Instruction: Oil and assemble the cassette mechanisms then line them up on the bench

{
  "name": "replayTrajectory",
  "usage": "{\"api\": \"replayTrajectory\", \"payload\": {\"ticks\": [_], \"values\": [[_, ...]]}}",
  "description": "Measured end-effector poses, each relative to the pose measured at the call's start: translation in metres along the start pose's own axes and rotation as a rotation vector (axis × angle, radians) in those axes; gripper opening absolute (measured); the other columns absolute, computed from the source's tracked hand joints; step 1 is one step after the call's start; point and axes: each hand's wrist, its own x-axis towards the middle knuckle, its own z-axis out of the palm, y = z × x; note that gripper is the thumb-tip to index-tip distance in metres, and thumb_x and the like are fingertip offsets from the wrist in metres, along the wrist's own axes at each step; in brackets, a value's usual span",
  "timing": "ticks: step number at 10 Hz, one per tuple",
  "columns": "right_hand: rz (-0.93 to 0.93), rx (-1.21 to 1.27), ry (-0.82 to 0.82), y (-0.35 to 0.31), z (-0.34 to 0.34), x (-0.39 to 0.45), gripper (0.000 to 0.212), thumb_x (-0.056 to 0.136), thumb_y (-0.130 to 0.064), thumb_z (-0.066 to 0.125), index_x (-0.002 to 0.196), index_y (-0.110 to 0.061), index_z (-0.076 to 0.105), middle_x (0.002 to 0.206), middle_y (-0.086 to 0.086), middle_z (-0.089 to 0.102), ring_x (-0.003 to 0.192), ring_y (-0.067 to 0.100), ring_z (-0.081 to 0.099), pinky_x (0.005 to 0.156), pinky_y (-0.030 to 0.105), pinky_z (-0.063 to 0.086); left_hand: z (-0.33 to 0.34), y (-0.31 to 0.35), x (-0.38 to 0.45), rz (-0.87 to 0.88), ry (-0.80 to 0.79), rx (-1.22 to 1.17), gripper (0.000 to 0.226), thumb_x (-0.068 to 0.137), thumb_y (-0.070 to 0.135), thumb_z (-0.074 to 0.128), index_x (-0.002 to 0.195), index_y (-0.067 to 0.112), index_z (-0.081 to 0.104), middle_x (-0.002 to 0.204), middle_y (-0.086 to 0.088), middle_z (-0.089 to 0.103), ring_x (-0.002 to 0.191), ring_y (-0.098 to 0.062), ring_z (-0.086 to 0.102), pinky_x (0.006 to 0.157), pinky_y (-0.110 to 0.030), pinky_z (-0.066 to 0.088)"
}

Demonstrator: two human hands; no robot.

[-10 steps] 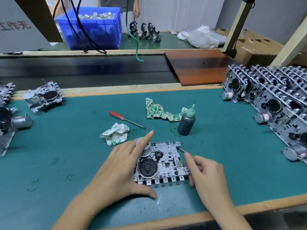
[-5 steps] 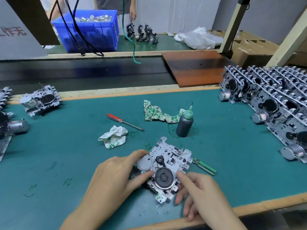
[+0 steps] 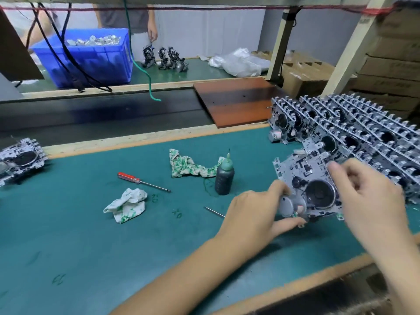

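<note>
Both hands hold one cassette mechanism [image 3: 306,185] tilted above the green bench mat, just in front of the row of lined-up mechanisms [image 3: 354,137] at the right. My left hand [image 3: 254,212] grips its motor end between thumb and fingers. My right hand [image 3: 370,198] grips its right edge, fingers curled and blurred. The dark oil bottle [image 3: 223,176] with a green nozzle stands upright left of the mechanism. A thin metal tool tip [image 3: 214,211] lies on the mat, partly hidden by my left hand.
A red-handled screwdriver [image 3: 141,181] and two green-printed rags [image 3: 126,204] [image 3: 191,167] lie mid-mat. Another mechanism [image 3: 19,159] sits at the left edge. A brown board [image 3: 234,101], a conveyor, a blue crate [image 3: 91,55] and a person stand beyond.
Both hands lifted the mechanism off the mat and carried it right, toward the lined-up row. The green-handled tool, put down half a second ago, stays on the mat, mostly hidden.
</note>
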Motion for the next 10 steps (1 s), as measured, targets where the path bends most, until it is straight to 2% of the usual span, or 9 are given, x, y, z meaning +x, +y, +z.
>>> {"api": "replayTrajectory", "payload": {"ticks": [1,3,4,5,7,8,9,10], "values": [[-0.091,-0.199,-0.025,0.025,-0.008,0.019,0.039,0.095,-0.036,0.047,0.059,-0.019,0.044,0.038,-0.003,0.041,0.038,0.016,0.043,0.045,0.022,0.024,0.031,0.006,0.025,-0.017,-0.133,-0.042,0.051,0.084,0.049,0.063,0.115,0.013,0.046,0.104,-0.007,0.067,0.096,-0.033,0.06,0.073,-0.041,0.044],[-0.162,-0.426,-0.092,0.064,-0.007,0.043,0.035,0.089,-0.032,0.054,0.061,-0.018,0.039,0.043,-0.001,0.042,0.046,0.03,0.049,0.051,0.037,0.041,0.071,0.02,0.057,-0.01,-0.224,0.011,0.047,0.089,0.04,0.062,0.12,0.009,0.046,0.109,-0.015,0.064,0.102,-0.034,0.056,0.074,-0.041,0.041],[-0.12,-0.499,-0.111,0.074,-0.005,0.046,0.033,0.089,-0.031,0.056,0.064,-0.012,0.045,0.046,0.007,0.048,0.05,0.033,0.053,0.052,0.039,0.044,0.084,0.025,0.068,0.031,-0.222,0.093,0.042,0.089,0.037,0.061,0.118,0.008,0.05,0.113,-0.011,0.061,0.105,-0.031,0.052,0.076,-0.04,0.041],[-0.067,-0.485,-0.065,0.082,-0.006,0.049,0.036,0.088,-0.026,0.061,0.061,-0.017,0.039,0.043,0.004,0.04,0.049,0.03,0.043,0.051,0.035,0.035,0.093,0.03,0.076,0.072,-0.209,0.178,0.041,0.091,0.038,0.058,0.116,0.007,0.051,0.113,-0.01,0.059,0.105,-0.029,0.05,0.076,-0.036,0.038],[0.021,-0.483,-0.048,0.087,-0.008,0.055,0.048,0.088,-0.031,0.059,0.055,-0.023,0.026,0.05,0.015,0.048,0.054,0.035,0.048,0.054,0.036,0.034,0.102,0.03,0.088,0.123,-0.216,0.324,0.041,0.092,0.041,0.053,0.115,0.007,0.051,0.115,-0.008,0.059,0.107,-0.027,0.05,0.075,-0.034,0.039],[0.016,-0.516,-0.057,0.086,-0.006,0.054,0.047,0.089,-0.032,0.059,0.056,-0.022,0.027,0.045,0.008,0.039,0.052,0.03,0.041,0.053,0.033,0.032,0.106,0.029,0.086,0.124,-0.204,0.337,0.042,0.093,0.043,0.051,0.118,0.009,0.052,0.115,-0.007,0.06,0.108,-0.026,0.049,0.077,-0.033,0.038],[0.009,-0.569,-0.002,0.083,-0.006,0.053,0.038,0.088,-0.034,0.059,0.061,-0.015,0.042,0.045,0.003,0.034,0.052,0.027,0.04,0.052,0.029,0.028,0.108,0.027,0.084,0.089,-0.217,0.297,0.047,0.093,0.045,0.05,0.127,0.011,0.05,0.119,-0.007,0.058,0.111,-0.025,0.046,0.085,-0.034,0.037],[-0.004,-0.593,0.07,0.081,-0.007,0.052,0.031,0.088,-0.035,0.059,0.072,-0.008,0.055,0.068,0.017,0.058,0.071,0.035,0.054,0.054,0.03,0.029,0.097,0.024,0.083,0.039,-0.263,0.089,0.053,0.09,0.049,0.054,0.125,0.01,0.054,0.114,-0.011,0.059,0.109,-0.027,0.047,0.087,-0.038,0.039]]}}
